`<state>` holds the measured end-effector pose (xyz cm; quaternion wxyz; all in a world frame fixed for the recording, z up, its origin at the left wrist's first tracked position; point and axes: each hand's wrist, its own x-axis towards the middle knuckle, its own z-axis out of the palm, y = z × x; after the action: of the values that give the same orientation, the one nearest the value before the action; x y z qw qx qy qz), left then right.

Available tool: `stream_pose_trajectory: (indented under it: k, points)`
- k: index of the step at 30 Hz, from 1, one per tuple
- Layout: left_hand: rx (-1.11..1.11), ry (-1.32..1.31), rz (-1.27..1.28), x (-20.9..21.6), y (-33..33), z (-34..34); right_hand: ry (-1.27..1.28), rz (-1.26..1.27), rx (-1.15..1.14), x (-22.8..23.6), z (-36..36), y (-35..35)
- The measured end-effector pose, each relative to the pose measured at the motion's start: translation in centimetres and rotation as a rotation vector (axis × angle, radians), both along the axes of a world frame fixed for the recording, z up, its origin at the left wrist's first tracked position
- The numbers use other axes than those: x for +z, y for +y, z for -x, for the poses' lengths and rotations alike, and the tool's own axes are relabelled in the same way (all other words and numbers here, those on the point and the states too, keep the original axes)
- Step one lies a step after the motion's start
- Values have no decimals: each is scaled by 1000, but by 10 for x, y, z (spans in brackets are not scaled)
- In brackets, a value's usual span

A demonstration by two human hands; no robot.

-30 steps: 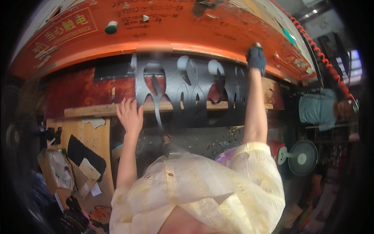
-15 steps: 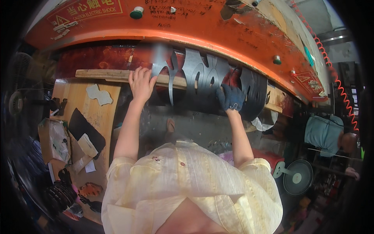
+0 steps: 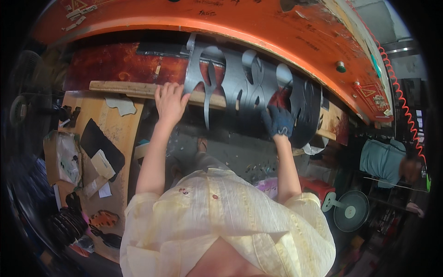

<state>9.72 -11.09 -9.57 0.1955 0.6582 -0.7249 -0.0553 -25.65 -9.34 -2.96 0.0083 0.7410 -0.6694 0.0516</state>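
Observation:
A dark, shiny, flexible sheet (image 3: 240, 87) with several curved cut-outs lies across a red-brown bed (image 3: 110, 64) and hangs over its near edge. Bare, with fingers stretched out, my left hand (image 3: 170, 102) rests on a wooden strip (image 3: 124, 87) along that edge; its thumb is beside the sheet's left border, and I cannot tell if it touches. My right hand (image 3: 278, 122), in a dark blue glove, lies on the near part of the sheet with its fingers spread. A narrow tongue of sheet (image 3: 206, 113) dangles between my hands.
An orange machine beam (image 3: 221, 30) spans the far side above the bed. On the left, a wooden table (image 3: 122, 134) holds black offcuts, a carton (image 3: 54, 157) and straps. A fan (image 3: 350, 211) stands at right, near a person in a blue-green top (image 3: 382, 159).
The orange beam sits higher in the picture, and more of the sheet's far part shows. My right hand has shifted slightly right and nearer; my left hand has hardly moved.

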Motion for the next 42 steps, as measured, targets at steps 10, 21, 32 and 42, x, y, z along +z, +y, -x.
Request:
stream_pose_trajectory:
  k: [10,21,32,42]
  points:
    - [73,189,23,15,13,1,-126,30,-268,75,-53,-73]
    - [70,241,106,7,168,-33,8,-93,-221,36,-273,-94]
    - [-51,355,232,2,234,-50,-647,-159,-187,34,-229,-54]
    - [-120,420,344,1,235,-53,-2140,-325,-25,59,-165,-5]
